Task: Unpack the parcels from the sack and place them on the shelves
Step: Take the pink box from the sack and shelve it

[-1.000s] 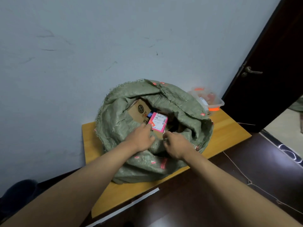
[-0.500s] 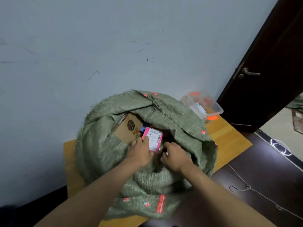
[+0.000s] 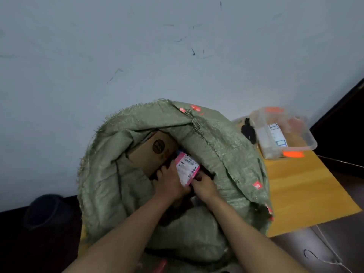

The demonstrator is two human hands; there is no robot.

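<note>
While I look down through the head camera, both of my bare forearms reach forward into the open mouth of a large green woven sack (image 3: pixel 226 154), which slumps on a yellow wooden counter (image 3: pixel 303 186) against a pale grey wall (image 3: pixel 137 46). My left hand (image 3: pixel 169 182) is inside the opening, its fingers curled down against a brown cardboard box (image 3: pixel 153 152) with a dark round logo; I cannot tell whether it grips the box or only rests on it. My right hand (image 3: pixel 202 186) sits just beside the left, fingers curled around the near lower edge of a pink parcel (image 3: pixel 187 168) with a white barcode label. That parcel stands tilted inside the sack, between my two hands and touching the right side of the cardboard box. The box lies toward the back left of the opening, partly covered by the sack's folded rim. Small red tags dot the sack's outer cloth.

On the counter's far right corner, beside the sack, stands a clear plastic tub (image 3: pixel 295 138) with orange clips, holding flat white packs; the contents are blurred. A small black object (image 3: pixel 248 132) lies between the tub and the sack. A dark rounded shape (image 3: pixel 45 209) sits low at the left, by the wall. A thin string (image 3: pixel 327 245) trails over the dark floor at the lower right.
</note>
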